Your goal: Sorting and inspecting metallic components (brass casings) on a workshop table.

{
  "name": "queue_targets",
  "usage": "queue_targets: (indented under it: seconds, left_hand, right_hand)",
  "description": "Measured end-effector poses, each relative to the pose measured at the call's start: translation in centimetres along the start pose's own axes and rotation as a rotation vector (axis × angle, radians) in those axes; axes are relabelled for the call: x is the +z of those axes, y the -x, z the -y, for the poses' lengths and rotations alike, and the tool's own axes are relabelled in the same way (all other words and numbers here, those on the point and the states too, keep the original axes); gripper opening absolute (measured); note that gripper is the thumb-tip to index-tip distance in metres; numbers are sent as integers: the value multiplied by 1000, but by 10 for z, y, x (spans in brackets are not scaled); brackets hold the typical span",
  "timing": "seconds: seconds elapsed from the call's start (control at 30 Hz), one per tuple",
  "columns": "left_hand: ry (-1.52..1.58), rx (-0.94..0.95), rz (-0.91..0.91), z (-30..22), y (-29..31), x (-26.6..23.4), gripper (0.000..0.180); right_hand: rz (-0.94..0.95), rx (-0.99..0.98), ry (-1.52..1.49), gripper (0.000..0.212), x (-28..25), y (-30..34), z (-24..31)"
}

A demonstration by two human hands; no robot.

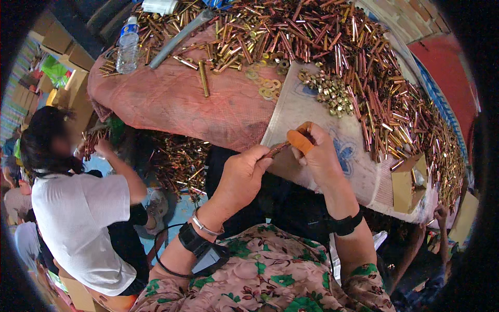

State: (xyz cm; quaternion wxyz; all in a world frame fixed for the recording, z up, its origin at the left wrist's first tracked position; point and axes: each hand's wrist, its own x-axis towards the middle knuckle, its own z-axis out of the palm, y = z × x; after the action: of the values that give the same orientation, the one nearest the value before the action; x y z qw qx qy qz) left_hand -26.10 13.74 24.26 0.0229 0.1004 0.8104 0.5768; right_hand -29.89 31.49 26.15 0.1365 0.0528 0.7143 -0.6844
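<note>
Resting between two bare hands in the head view, a slim copper-coloured piece is held at the near edge of a cloth-covered table. One end is pinched between thumb and forefinger of the left hand. At the other end, the fingers of the right hand are curled, with orange finger covers worn; whether they are closed on the piece cannot be told.

A single piece appears to be in work, and much seems left: brass and copper-coloured rods are heaped across the table's far and right sides, with small brass fittings and flat rings gathered in separate groups. Finished pieces cannot be told from untouched ones, so what has been done is uncertain.

The piece's far tip is hidden by the right fingers, and its exact shape is too small to make out. The contents of a cardboard box at right are mostly hidden. At lower right, another person's arms are partly lost in shadow.
</note>
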Motion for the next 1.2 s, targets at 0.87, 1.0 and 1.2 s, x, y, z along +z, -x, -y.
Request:
queue_targets:
  seconds: [0.87,1.0,1.2]
  left_hand:
    - [-85,-83,-10,6,14,-23,16]
    - [-7,-61,-43,7,16,-23,13]
    - [6,-100,-54,8,19,-29,15]
  right_hand:
    - [132,-28,23,18,26,1,4]
    - [40,-270,523,15,31,-4,0]
    - [46,-297,347,19,41,-7,-6]
